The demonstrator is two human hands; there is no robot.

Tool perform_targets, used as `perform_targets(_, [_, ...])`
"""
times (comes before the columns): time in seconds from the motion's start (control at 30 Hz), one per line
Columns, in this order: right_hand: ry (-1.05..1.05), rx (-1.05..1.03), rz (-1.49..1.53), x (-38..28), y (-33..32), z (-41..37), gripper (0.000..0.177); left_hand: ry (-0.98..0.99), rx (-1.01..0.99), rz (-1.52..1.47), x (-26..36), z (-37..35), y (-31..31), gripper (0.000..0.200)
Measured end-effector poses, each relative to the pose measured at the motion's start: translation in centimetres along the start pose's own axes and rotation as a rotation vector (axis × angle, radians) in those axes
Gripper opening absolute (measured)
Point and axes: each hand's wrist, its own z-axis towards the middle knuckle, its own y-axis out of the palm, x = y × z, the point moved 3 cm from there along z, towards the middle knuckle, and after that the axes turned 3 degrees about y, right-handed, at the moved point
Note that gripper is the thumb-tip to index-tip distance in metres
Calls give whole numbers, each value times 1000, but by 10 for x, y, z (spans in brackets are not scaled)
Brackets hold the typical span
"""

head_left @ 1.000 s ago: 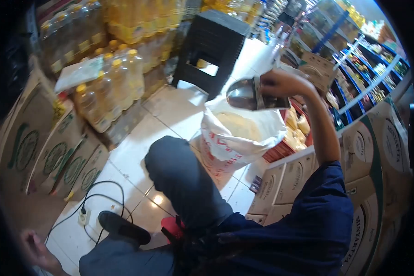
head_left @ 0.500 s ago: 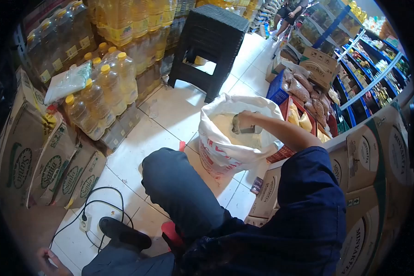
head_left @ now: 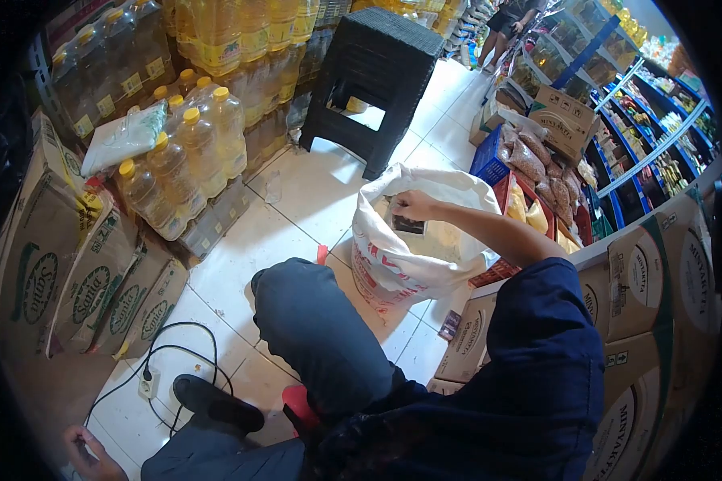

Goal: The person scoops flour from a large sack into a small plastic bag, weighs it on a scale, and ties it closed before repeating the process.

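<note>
A white sack (head_left: 377, 252) with red print stands open on the tiled floor, pale grainy contents inside. Within its mouth my right hand (head_left: 413, 205) is closed on a metal scoop (head_left: 410, 224), near the left inner side. The scoop looks dark inside; its lower part is partly hidden. My left hand (head_left: 88, 450) hangs low at the bottom left, away from the sack, with its fingers curled and partly lost in the dark edge of the view. Whether it holds anything does not show.
Behind the sack is a black stool (head_left: 369, 88). Oil bottles (head_left: 192, 144) and cartons (head_left: 96, 289) line the left. Crates of bagged goods (head_left: 529, 160) and more cartons (head_left: 642, 264) stand right. A cable (head_left: 164, 350) lies on the floor. A person (head_left: 505, 28) is far back.
My right hand has moved left and slightly up inside the sack with the scoop, whose dark opening now shows. The view has shifted slightly. My left hand stays low.
</note>
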Motion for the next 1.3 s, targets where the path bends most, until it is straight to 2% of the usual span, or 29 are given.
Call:
perform_targets(0.17, [181, -54, 354, 2, -25, -30, 30, 5, 0, -3, -2, -4, -2, 6])
perform_targets(0.23, [158, 51, 337, 19, -32, -35, 30, 38, 82, 7, 9, -4, 2, 5])
perform_targets(0.37, [71, 203, 205, 31, -51, -52, 33, -11, 28, 46, 11, -8, 0, 6])
perform_targets(0.47, [-20, 235, 55, 23, -63, -66, 27, 24, 7, 30, 11, -6, 1, 6])
perform_targets(0.63, [-140, 267, 74, 25, -65, -73, 29, -15, 24, -22, 15, -7, 2, 6])
perform_targets(0.77, [-93, 232, 32, 33, -63, -70, 31, -5, 15, 16, 23, -10, 2, 5])
perform_targets(0.87, [-118, 256, 45, 20, -67, -78, 30, 29, -18, -15, 29, -9, -1, 5])
perform_targets(1.07, [-98, 331, 100, 35, -71, -83, 35, 32, 19, -10, 34, -9, 0, 5])
perform_targets(1.13, [-39, 353, 182, 39, -72, -87, 35, 51, 74, -31, 37, -10, 4, 4])
perform_targets(1.2, [24, 383, 184, 43, -79, -92, 36, 30, 18, -35, 35, -11, 1, 5])
perform_targets(1.3, [-3, 466, 339, 46, -88, -93, 31, 41, -8, -46, 38, -11, -1, 6])
